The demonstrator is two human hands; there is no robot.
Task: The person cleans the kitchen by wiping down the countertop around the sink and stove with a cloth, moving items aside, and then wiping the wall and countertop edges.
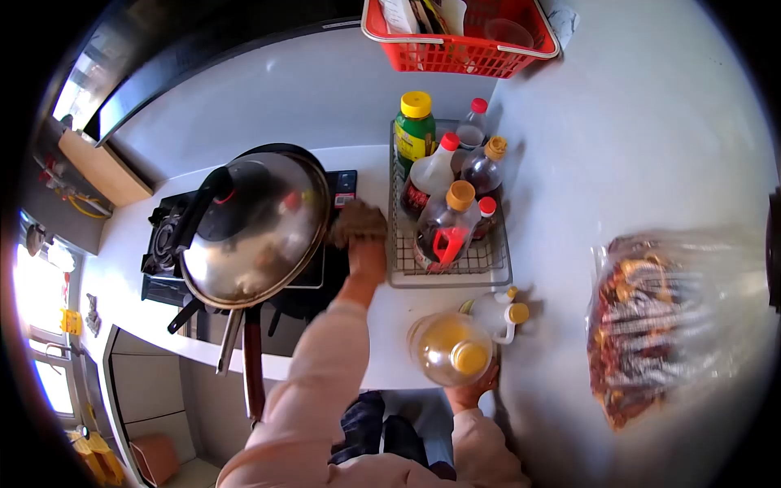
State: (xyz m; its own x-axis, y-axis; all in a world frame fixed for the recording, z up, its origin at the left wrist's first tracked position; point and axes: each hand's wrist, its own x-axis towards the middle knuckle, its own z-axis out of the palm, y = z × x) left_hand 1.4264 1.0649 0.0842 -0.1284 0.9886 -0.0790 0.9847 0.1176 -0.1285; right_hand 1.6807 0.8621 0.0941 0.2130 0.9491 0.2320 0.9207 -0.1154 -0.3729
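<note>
My left hand (368, 259) is closed on a brown cloth (359, 222), pressed to the counter at the right edge of the gas stove (312, 321). My right hand (476, 389) is wrapped round the near side of a large bottle of yellow oil (439, 346) with a yellow cap; the bottle hides most of its fingers. Right behind that bottle stand clear bottles, one with a yellow cap (517, 313). Beside the cloth, a large pan with a steel and glass lid (259, 232) covers much of the stove.
A wire tray (451, 284) holds several sauce bottles and a green jar (415, 130) with a yellow lid. Pan handles (254, 358) stick out past the counter's front edge. A red basket (464, 55) is at the back. On the right hangs a plastic bag of dark reddish food (639, 325).
</note>
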